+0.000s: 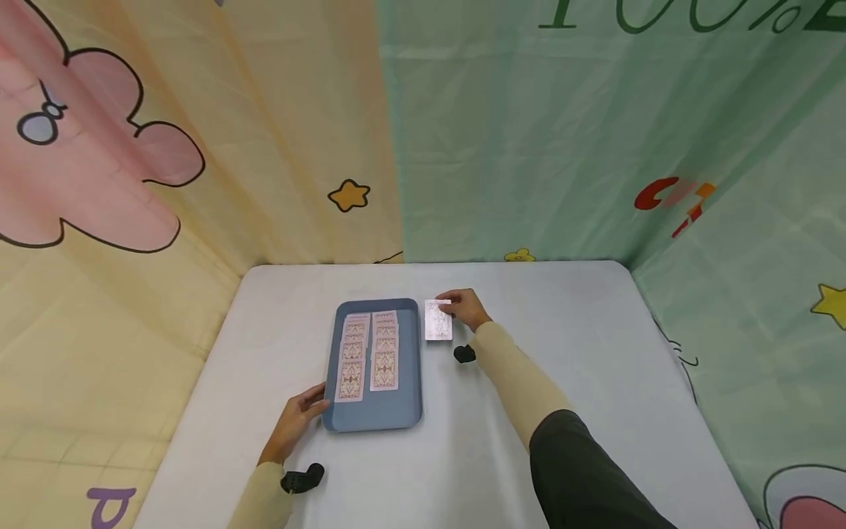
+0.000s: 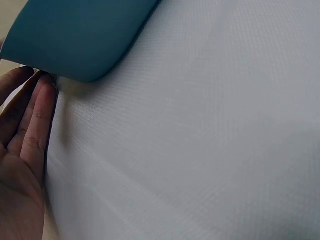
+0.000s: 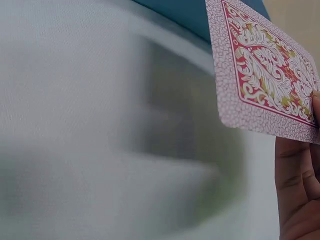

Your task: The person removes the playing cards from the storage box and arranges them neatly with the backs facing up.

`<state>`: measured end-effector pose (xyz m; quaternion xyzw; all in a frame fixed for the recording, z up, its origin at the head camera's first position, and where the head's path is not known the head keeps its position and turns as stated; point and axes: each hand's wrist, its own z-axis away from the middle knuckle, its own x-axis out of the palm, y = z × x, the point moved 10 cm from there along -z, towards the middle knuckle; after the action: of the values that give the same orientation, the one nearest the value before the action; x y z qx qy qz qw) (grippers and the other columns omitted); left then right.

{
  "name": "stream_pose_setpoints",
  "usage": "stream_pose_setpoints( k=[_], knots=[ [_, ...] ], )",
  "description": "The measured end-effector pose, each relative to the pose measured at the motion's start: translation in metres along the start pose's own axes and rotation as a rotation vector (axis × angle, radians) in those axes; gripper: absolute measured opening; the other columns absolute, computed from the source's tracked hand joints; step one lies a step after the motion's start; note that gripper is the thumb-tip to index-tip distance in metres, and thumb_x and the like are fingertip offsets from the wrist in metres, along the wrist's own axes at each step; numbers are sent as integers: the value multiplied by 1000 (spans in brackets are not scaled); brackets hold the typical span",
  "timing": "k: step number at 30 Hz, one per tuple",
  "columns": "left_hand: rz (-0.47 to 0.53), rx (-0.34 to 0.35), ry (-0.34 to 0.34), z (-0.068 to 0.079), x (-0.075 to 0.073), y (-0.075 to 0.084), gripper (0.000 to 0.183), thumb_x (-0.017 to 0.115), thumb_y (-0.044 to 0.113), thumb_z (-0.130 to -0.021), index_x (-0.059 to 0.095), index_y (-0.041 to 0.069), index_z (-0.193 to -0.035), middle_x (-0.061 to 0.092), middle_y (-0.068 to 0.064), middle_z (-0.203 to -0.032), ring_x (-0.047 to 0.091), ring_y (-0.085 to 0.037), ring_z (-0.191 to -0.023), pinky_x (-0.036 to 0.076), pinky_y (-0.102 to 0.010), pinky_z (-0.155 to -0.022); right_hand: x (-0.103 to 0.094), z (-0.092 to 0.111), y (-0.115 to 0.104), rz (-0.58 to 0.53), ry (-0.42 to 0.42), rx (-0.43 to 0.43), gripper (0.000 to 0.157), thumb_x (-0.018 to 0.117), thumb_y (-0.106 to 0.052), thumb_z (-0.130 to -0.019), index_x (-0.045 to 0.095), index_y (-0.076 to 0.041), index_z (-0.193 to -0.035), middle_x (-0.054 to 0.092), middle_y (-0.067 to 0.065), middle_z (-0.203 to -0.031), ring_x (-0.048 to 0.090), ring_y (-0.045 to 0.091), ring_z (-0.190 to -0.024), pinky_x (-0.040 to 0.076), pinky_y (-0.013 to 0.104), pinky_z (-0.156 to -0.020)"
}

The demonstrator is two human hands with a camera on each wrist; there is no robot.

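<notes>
A blue tray (image 1: 403, 413) lies on the white table, holding two columns of overlapping playing cards (image 1: 385, 367), patterned backs up. My left hand (image 1: 297, 420) rests against the tray's left side near its front corner. In the left wrist view, its fairly straight fingers (image 2: 37, 127) touch the tray's edge (image 2: 85, 50). Just beyond the tray's right side, my right hand (image 1: 465, 307) pinches a single playing card (image 1: 438, 323) by its upper right part. The right wrist view shows the red and white ornate back of that card (image 3: 270, 65) raised over the table; part of the thumb is cut off.
A white cloth covers the table (image 1: 562, 330). Printed curtains (image 1: 515, 147) hang along its back and both sides. Small black devices (image 1: 302, 479) sit at both wrists.
</notes>
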<state>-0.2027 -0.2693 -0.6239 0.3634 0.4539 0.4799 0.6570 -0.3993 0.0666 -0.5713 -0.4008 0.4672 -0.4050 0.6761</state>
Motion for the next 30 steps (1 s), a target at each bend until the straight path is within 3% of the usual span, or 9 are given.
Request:
stream_pose_setpoints(
  k=[6, 11, 15, 30],
  knots=[
    [13, -3, 3, 3, 1, -2, 55, 61, 15, -95, 42, -6, -141, 47, -24, -141, 42, -35, -132, 37, -43, -107, 0, -1, 14, 32, 24, 47, 24, 67, -2, -89, 70, -1, -113, 64, 11, -98, 52, 18, -80, 46, 26, -69],
    [3, -1, 19, 3, 0, -1, 55, 62, 17, -94, 42, -7, -141, 49, -25, -138, 43, -36, -131, 38, -42, -106, 0, -7, 24, 78, 34, 83, 23, 66, -4, -90, 71, -4, -112, 63, 13, -118, 52, 23, -100, 46, 35, -87],
    [2, 0, 24, 3, -2, 0, 55, 62, 16, -94, 43, -7, -140, 49, -25, -137, 43, -35, -131, 39, -41, -106, 1, -12, 31, 83, 39, 107, 23, 66, -3, -90, 71, -4, -112, 60, 14, -124, 50, 26, -110, 42, 42, -99],
    [17, -7, 21, 2, -1, -2, 55, 61, 14, -95, 41, -8, -141, 48, -26, -139, 43, -36, -131, 37, -45, -106, -3, -17, 36, 142, 87, 102, 25, 65, -5, -90, 69, -3, -115, 63, 15, -115, 54, 25, -101, 45, 39, -91]
  ],
)
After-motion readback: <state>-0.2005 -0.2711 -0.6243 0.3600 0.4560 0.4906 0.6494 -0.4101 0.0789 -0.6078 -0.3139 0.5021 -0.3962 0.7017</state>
